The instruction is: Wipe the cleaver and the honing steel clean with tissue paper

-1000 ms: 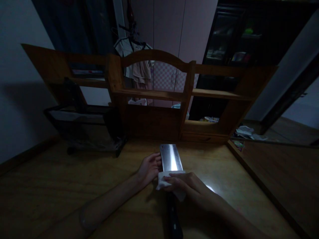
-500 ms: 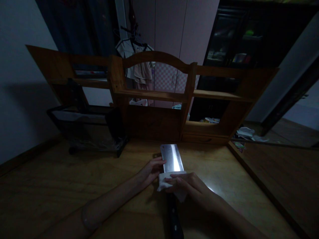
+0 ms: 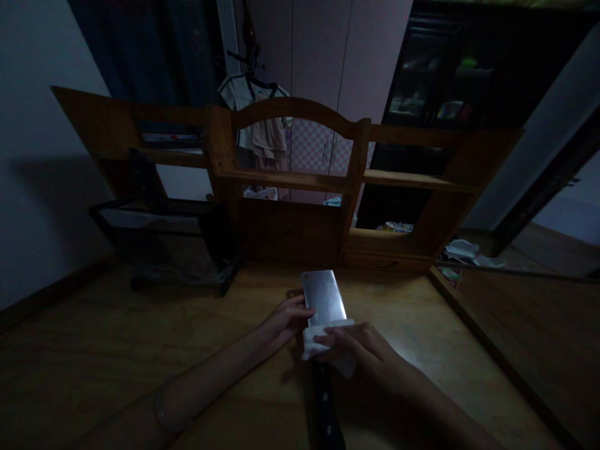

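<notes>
A cleaver (image 3: pixel 324 295) points away from me over the wooden desk, its broad shiny blade up front and its black riveted handle toward me. My left hand (image 3: pixel 287 320) grips the blade's left edge, thumb on the face and the other fingers behind it. Pressed to the lower part of the blade is a folded white cloth or tissue (image 3: pixel 315 340), held by my right hand (image 3: pixel 363 347). The cloth hides where the blade meets the handle.
On the left of the desk stands a black-framed knife rack (image 3: pixel 162 219) with a dark handle sticking up from it. A wooden shelf unit (image 3: pixel 285 182) runs along the back edge. Beyond it hang clothes (image 3: pixel 267 137). A raised wooden edge (image 3: pixel 487 356) borders the right side.
My right hand and the white cloth have shifted slightly right and up on the blade. My left thumb has moved a little further onto the blade's face.
</notes>
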Demonstrator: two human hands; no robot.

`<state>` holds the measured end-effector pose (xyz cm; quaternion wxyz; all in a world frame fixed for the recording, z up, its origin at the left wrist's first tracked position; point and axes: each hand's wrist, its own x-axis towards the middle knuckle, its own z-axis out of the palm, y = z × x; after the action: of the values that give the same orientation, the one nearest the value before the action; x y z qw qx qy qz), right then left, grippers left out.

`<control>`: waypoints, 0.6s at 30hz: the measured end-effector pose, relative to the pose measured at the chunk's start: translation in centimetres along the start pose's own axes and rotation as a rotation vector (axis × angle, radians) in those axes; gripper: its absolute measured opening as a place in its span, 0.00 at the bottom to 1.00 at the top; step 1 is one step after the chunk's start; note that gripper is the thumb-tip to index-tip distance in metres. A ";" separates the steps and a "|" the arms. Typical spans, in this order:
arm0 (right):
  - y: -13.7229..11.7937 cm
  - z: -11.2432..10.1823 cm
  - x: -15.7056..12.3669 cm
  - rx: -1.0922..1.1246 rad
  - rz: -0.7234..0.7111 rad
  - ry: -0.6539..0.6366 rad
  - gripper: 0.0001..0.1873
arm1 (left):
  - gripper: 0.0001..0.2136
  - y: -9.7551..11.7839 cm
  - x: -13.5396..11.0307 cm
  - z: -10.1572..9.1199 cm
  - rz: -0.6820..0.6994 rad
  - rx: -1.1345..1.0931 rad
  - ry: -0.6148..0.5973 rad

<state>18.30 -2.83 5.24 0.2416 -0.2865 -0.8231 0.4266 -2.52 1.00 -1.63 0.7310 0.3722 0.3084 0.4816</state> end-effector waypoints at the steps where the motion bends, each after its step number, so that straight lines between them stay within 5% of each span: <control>1: 0.3 -0.3 0.0 -0.013 0.002 0.007 0.28 | 0.15 0.0 0.0 0.0 0.003 -0.004 -0.008; 9: 2.4 -2.6 -0.3 0.043 0.071 0.055 0.34 | 0.16 0.0 0.2 0.2 -0.022 -0.060 0.024; 18: 2.8 -1.5 0.2 0.123 0.105 0.158 0.29 | 0.15 -0.2 0.3 0.1 -0.009 -0.083 0.038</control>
<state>19.85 -0.48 3.70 0.2999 -0.3467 -0.7575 0.4648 -2.29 1.18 -1.75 0.7419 0.3309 0.3039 0.4977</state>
